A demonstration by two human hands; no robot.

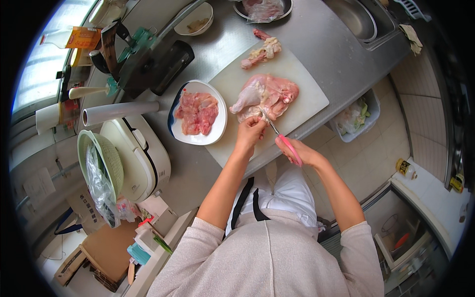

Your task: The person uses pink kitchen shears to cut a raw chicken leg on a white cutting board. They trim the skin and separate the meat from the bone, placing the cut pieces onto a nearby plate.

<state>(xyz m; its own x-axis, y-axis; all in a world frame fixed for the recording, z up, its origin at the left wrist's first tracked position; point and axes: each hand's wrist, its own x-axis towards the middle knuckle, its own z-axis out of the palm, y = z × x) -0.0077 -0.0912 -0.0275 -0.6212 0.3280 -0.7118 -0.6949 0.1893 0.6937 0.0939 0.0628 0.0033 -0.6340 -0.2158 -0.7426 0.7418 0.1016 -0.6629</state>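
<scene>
A raw chicken leg (pixel 272 92) with skin lies on a white cutting board (pixel 308 100). My left hand (pixel 251 131) pinches the near edge of its skin. Pink-handled scissors (pixel 289 146) are in my right hand (pixel 300 151), their blades reaching the meat just beside my left fingers. Farther up the board lie bones with bits of fat (pixel 265 54). Left of the chicken leg, a white dish (pixel 221 128) with a blue edge holds pieces of raw meat (pixel 198 113); it overlaps the board's edge.
Behind the board stand a bowl (pixel 207 22) and a metal basin (pixel 288 12) with bagged meat. A knife block (pixel 139 70), plastic wrap roll (pixel 118 111), rice cooker (pixel 148 159) and green colander (pixel 118 163) line the left. A sink (pixel 356 22) is at upper right; a waste bin (pixel 347 135) sits below the counter edge.
</scene>
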